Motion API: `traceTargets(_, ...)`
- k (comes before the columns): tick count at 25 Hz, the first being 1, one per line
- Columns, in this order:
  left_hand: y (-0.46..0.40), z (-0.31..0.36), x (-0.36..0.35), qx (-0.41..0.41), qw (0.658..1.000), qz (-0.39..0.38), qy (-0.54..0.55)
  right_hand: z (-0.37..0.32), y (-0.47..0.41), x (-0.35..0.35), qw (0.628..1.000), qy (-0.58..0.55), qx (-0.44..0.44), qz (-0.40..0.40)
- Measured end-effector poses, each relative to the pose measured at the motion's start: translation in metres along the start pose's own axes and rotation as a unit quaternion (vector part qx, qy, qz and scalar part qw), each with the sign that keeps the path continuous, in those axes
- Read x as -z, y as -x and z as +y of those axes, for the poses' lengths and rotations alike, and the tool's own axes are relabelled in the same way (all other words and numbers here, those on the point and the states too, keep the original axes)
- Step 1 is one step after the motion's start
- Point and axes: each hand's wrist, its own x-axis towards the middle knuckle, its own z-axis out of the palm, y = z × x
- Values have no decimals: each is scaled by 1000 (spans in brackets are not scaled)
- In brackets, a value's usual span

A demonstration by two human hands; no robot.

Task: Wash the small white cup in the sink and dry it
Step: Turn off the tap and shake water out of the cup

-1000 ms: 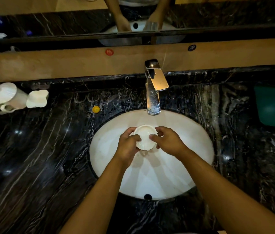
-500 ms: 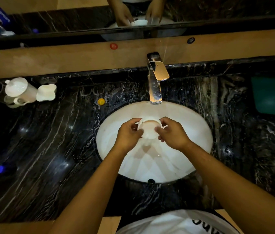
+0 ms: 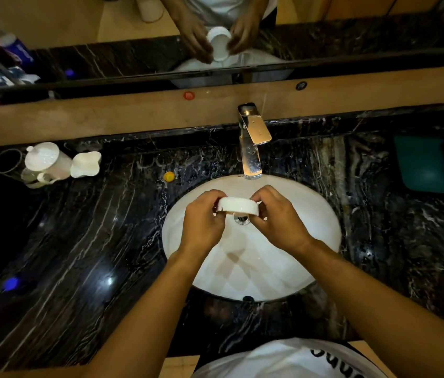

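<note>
White cup [image 3: 238, 205] over sink [image 3: 321, 214] | left hand [image 3: 204, 222] grips it | right hand [image 3: 278, 219] grips it

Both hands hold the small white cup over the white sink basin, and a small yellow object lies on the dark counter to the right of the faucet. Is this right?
Not quite. In the head view the small yellow object lies to the left of the faucet, not the right. The rest holds: the left hand and right hand hold the small white cup over the white sink basin.

counter [image 3: 84, 255]: black marble | white jug [image 3: 47, 162] | yellow cap [image 3: 169, 176] | teal tray [image 3: 427, 165]
</note>
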Motion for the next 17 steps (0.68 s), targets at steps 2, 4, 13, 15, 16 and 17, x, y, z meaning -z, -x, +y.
traceTargets(2, 3, 1, -1, -49, 997, 44, -28, -4, 3, -1, 999, 22, 38, 13)
traceTargets(4, 4, 3, -3, -69, 995, 70, -24, -7, 6, -1, 998, 41, 46, 34)
traceTargets(13, -3, 42, -38, 36, 986, -25, 160, 9, 21, 35, 982, -60, -130, 122)
traceTargets(15, -4, 61, -51, 73, 979, -43, 185, 19, 26, 45, 973, -101, -164, 126)
traceTargets(16, -3, 69, -58, 92, 976, -53, 192, 23, 27, 50, 969, -121, -180, 114)
traceTargets(17, -3, 79, -68, 112, 973, -60, 195, 30, 28, 54, 966, -139, -196, 96)
